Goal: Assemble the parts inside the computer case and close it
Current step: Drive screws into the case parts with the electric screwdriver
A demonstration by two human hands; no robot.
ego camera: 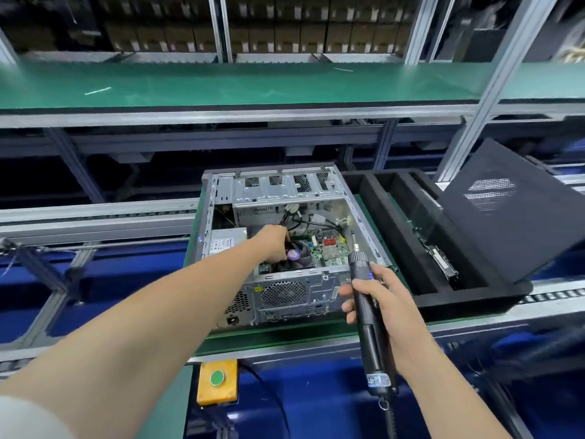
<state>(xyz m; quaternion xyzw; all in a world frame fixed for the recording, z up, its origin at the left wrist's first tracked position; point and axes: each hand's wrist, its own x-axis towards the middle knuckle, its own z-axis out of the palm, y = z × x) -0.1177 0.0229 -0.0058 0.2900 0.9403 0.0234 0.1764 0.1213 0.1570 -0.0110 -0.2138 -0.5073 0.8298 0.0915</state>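
The open grey sheet-metal computer case lies on its side on a green-matted surface set between aluminium conveyor rails, its open side up and its rear panel towards the person. That panel is dull stamped steel with a round perforated fan grille, a honeycomb vent and a row of small ports. Inside, a flat green motherboard covers the floor, a bare-metal drive cage with square cut-outs fills the far end, and a silver power supply box with a white label sits at the left wall; black cables loop across the middle. The left hand reaches down into the case beside the black cooler fan with a glossy purple hub; its fingers are hidden, so I cannot tell whether they hold anything. The right hand is wrapped round a slim black electric screwdriver, its thin steel bit pointing away over the case's right edge. Just right of the case, a black foam tray with long slots carries a matt black side panel with a mesh vent, leaning tilted
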